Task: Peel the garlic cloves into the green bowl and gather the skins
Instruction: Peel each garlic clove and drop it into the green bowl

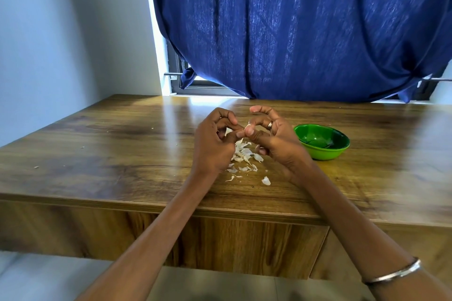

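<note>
Wooden table (122, 154), glossy grain, window glare streaking across the top; a drawer front shows below the near edge. Pale wall on the left, dark blue curtain (305, 32) hanging behind the table over a window frame (195, 85). My left hand (215, 144) and right hand (271, 137) meet above the tabletop, fingers curled, both pinching a small garlic clove (248, 127) between the fingertips; most of the clove is hidden. Ring (269, 125) on my right hand, metal bangle (396, 272) on the right wrist. Loose garlic skins (244, 156) lie scattered on the wood just under my hands, one scrap nearer me. Green bowl (322, 142) sits on the table just right of my right hand; contents unclear. A few tiny crumbs on the far left of the surface.
</note>
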### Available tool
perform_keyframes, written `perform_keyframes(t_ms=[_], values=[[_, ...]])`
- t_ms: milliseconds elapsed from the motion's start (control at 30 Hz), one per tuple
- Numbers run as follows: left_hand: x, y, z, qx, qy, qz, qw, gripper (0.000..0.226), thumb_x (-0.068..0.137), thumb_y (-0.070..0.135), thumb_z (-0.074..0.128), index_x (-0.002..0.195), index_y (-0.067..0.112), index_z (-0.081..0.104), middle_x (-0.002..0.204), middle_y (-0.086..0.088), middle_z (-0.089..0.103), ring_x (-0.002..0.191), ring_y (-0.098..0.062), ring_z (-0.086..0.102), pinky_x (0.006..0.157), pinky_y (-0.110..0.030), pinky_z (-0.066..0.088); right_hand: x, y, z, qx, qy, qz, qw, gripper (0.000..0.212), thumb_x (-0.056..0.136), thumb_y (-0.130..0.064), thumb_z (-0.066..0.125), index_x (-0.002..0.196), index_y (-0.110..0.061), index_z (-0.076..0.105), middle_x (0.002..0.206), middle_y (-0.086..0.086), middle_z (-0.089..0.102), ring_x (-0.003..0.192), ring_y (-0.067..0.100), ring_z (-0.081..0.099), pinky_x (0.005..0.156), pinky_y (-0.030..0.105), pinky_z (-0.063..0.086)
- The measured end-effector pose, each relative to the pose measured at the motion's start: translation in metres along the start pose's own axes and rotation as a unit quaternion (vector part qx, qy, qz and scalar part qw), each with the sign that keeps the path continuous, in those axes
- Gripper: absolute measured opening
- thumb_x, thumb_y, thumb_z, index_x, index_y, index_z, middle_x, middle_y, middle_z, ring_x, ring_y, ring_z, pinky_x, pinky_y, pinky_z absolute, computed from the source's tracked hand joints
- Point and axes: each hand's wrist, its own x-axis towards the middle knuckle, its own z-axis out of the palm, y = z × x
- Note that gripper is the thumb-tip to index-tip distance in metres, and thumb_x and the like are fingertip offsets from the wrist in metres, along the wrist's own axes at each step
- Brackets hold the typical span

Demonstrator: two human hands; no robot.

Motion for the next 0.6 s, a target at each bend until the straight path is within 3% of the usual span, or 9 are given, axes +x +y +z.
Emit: perform_keyframes(t_ms=[67,200,300,433,600], values=[[0.001,-0.0008,-0.0006,-0.014,-0.012,-0.008,1.0,0.036,0.083,-0.003,0.079,0.085,0.025,0.056,0.076,0.004,0.072,0.071,-0.011,0.071,0.064,-0.023,0.053,0.0,0.0001,-0.0003,0.018,-0.006,0.002,1.0,0.046,0.087,-0.004,0.071,0.126,-0.023,0.054,0.095,-0.001,0.065,0.096,0.026,0.06,0.045,0.016,0.04],[0.0019,-0.0025,0.0004,-0.021,-0.02,-0.011,1.0,0.034,0.084,-0.004,0.078,0.086,0.023,0.057,0.078,0.001,0.073,0.075,-0.007,0.072,0.067,-0.018,0.052,0.0003,0.0019,-0.0012,0.035,-0.013,0.005,0.999,0.042,0.09,-0.005,0.068,0.126,-0.023,0.055,0.088,-0.006,0.067,0.099,0.027,0.058,0.045,0.016,0.037],[0.0019,-0.0024,0.0007,-0.02,-0.025,-0.012,0.999,0.034,0.084,-0.005,0.077,0.087,0.022,0.057,0.077,0.003,0.072,0.074,-0.006,0.072,0.068,-0.019,0.052,0.0007,0.0018,-0.0011,0.028,-0.012,0.012,0.999,0.04,0.091,-0.008,0.068,0.126,-0.024,0.056,0.091,-0.005,0.068,0.093,0.023,0.058,0.045,0.016,0.037],[0.0018,-0.0026,-0.0005,-0.016,-0.024,-0.015,0.999,0.036,0.083,-0.008,0.075,0.086,0.023,0.057,0.076,0.004,0.072,0.074,-0.005,0.071,0.071,-0.021,0.055,-0.0002,0.0011,0.0001,0.003,-0.024,0.027,0.999,0.041,0.095,-0.011,0.065,0.133,-0.023,0.054,0.102,0.013,0.071,0.074,0.005,0.06,0.048,0.019,0.035],[0.0018,-0.0019,-0.0005,-0.018,-0.023,-0.014,0.999,0.036,0.083,-0.008,0.075,0.085,0.023,0.056,0.078,-0.001,0.071,0.073,-0.005,0.069,0.07,-0.02,0.054,-0.0013,0.0012,0.001,-0.011,-0.028,0.026,0.999,0.042,0.095,-0.017,0.066,0.134,-0.025,0.054,0.101,0.012,0.072,0.078,0.007,0.058,0.048,0.019,0.036]])
